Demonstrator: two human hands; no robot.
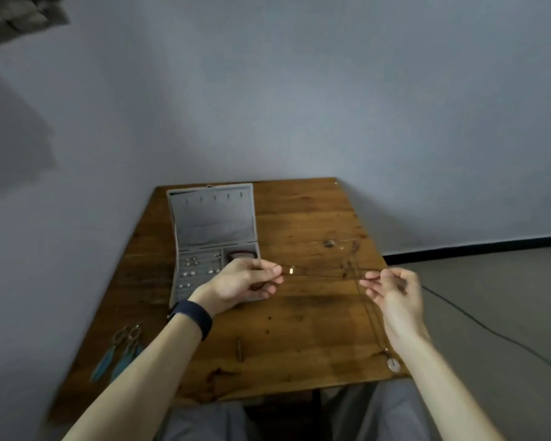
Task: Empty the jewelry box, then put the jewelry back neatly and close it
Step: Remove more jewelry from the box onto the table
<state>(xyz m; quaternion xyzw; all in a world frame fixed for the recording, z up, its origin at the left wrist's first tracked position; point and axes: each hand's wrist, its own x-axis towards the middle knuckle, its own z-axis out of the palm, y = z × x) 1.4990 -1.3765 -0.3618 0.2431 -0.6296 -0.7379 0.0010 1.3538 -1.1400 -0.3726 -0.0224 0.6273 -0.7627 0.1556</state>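
An open grey jewelry box (215, 224) stands on the wooden table (299, 329), lid raised, with small earrings in its lower left slots and a dark item in the right compartment. A thin necklace chain (325, 272) with a small bright charm is stretched above the table between my hands. My left hand (247, 281) pinches its left end in front of the box. My right hand (392, 288) pinches its right end. Another long necklace with a round pale pendant (393, 365) lies along the table's right side.
Two teal feather earrings (121, 353) lie at the table's left edge. A small dark stick-like piece (240, 346) rests near the front. Small jewelry bits (330, 244) sit at the mid right. A cable (490, 329) runs across the floor on the right. The wall is close behind.
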